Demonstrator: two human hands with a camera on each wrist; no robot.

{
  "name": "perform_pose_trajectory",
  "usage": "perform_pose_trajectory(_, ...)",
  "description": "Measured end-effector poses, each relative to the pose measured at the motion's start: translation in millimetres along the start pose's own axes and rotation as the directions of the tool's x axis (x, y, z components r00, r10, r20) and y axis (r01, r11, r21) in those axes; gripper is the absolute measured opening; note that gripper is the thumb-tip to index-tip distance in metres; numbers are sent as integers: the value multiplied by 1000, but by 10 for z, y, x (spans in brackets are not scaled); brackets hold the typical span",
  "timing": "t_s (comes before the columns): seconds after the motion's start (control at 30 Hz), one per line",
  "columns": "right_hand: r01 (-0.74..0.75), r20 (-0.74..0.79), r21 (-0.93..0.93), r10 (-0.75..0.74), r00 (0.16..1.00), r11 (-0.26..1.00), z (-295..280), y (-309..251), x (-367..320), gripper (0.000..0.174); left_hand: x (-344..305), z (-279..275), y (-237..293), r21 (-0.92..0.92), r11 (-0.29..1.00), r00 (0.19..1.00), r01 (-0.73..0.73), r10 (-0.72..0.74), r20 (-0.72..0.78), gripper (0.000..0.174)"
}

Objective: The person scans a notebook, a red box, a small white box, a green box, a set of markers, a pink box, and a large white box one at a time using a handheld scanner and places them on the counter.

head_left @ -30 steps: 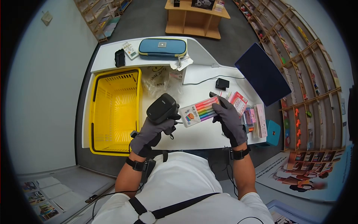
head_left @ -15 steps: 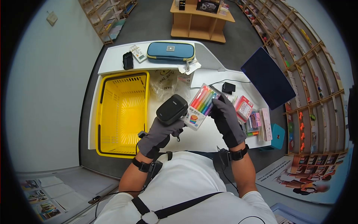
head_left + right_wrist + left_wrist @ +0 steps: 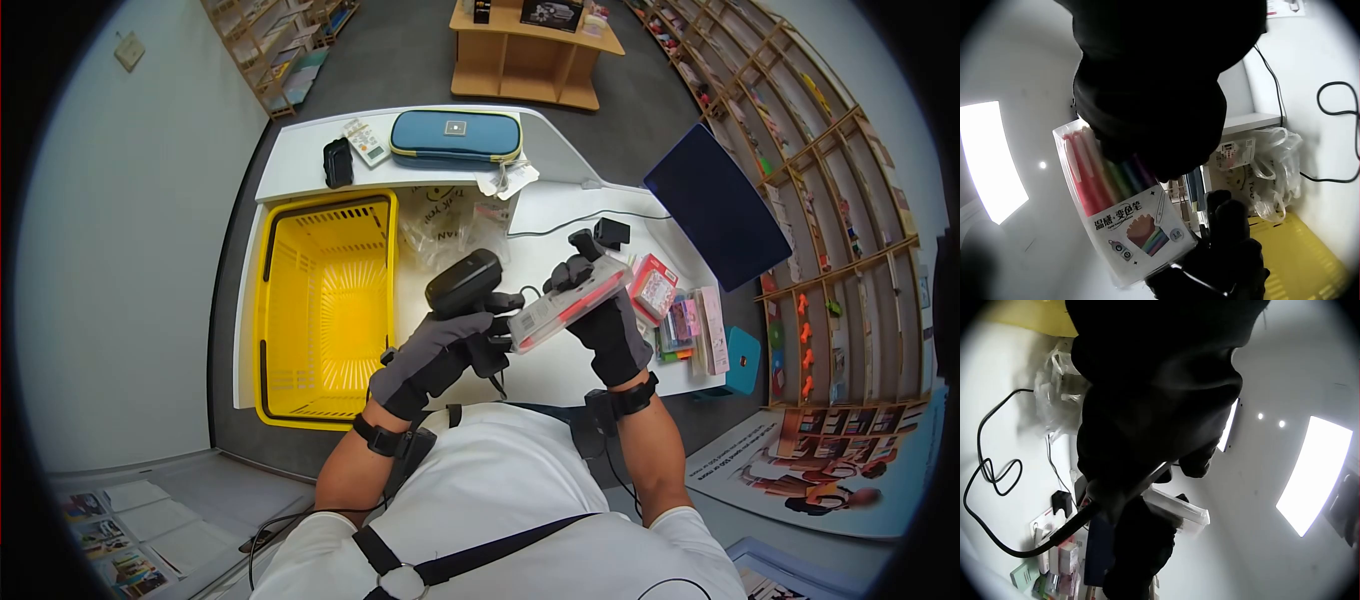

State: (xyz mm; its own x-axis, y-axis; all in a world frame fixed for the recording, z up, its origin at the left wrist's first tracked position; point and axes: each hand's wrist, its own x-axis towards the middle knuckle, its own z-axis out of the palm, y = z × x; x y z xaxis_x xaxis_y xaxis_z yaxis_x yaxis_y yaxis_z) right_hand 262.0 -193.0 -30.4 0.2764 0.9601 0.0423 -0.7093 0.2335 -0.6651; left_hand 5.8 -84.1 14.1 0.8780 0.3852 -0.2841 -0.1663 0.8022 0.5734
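Observation:
In the head view the gloved left hand [image 3: 430, 358] grips a black handheld device [image 3: 465, 283], its cable [image 3: 1069, 526] showing in the left wrist view. The gloved right hand [image 3: 612, 335] holds a clear pack of coloured pens [image 3: 558, 312], tilted with a narrow side toward the head camera. Printed front and pens of the pack [image 3: 1141, 231] face the right wrist camera. The left fingers are at the pack's lower end; whether they touch it I cannot tell.
A yellow basket [image 3: 328, 315] stands left on the white counter [image 3: 440, 380], plastic bags [image 3: 440, 228] beside it. Boxes and pens [image 3: 685, 325] lie right, near a black stand [image 3: 611, 233] and dark screen [image 3: 717, 208]. A blue case [image 3: 455, 136] rests on the raised ledge.
The right hand has turned the pen pack from front-up to a tilted, side-on position. The black device has tipped in the left hand, and the left fingers have shifted around it.

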Motion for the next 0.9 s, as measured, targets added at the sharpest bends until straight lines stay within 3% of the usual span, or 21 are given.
perform_pose_trajectory(0.1, -46, 17, -40, 47, 999, 998, -27, 33, 100, 55, 25, -7, -40, 35, 998, 999, 45, -45, -2, 47)
perform_pose_trajectory(0.23, -93, 152, 160, 69, 986, 983, -13, 97, 225, 53, 98, 55, -100, 76, 997, 998, -3, 8, -61, 46)
perform_pose_trajectory(0.33, -172, -193, -26, 164, 967, 985, 437, -42, 235, 48, 178, -7, -111, 133, 987, 988, -89, 104, -113, 47)
perform_pose_trajectory(0.37, -172, -189, -24, 164, 968, 985, 371, -12, 198, 48, 210, -60, -123, 203, 971, 976, -127, 159, -151, 45)
perform_pose_trajectory(0.43, -117, -116, -256, 90, 989, 960, 116, 99, 46, 51, 242, -130, -129, 343, 921, 939, -186, 270, -215, 41)
perform_pose_trajectory(0.47, -84, -74, -365, 61, 995, 927, 6, 149, 4, 52, 232, -144, -127, 345, 920, 938, -184, 269, -218, 41)
perform_pose_trajectory(0.5, -84, -74, -360, 62, 995, 929, 158, 107, 21, 52, 217, -156, -116, 392, 903, 928, -177, 286, -240, 39)
perform_pose_trajectory(0.53, -143, -102, -156, 128, 987, 977, 308, 54, 25, 52, 200, -165, -102, 440, 883, 918, -166, 301, -259, 38)
perform_pose_trajectory(0.6, -227, -115, 263, 264, 958, 938, 549, -41, 52, 52, 178, -162, -92, 490, 859, 909, -148, 314, -274, 36)
perform_pose_trajectory(0.63, -220, -119, 270, 259, 958, 937, 539, -36, 56, 52, 158, -147, -106, 495, 856, 912, -151, 313, -263, 36)
perform_pose_trajectory(0.67, -264, -183, 54, 269, 945, 963, 522, -38, 57, 49, 139, -127, -123, 498, 853, 916, -155, 313, -251, 36)
perform_pose_trajectory(0.73, -357, -312, -366, 248, 917, 859, 491, -53, 65, 43, 96, -100, -130, 505, 850, 922, -154, 307, -236, 36)
perform_pose_trajectory(0.83, -254, -336, -398, 117, 934, 882, 542, -189, 119, 41, 23, -67, -80, 613, 788, 940, -64, 254, -227, 36)
perform_pose_trajectory(0.9, -205, -346, -416, 55, 937, 886, 541, -275, 155, 40, -50, 16, -60, 575, 815, 940, -71, 247, -233, 35)
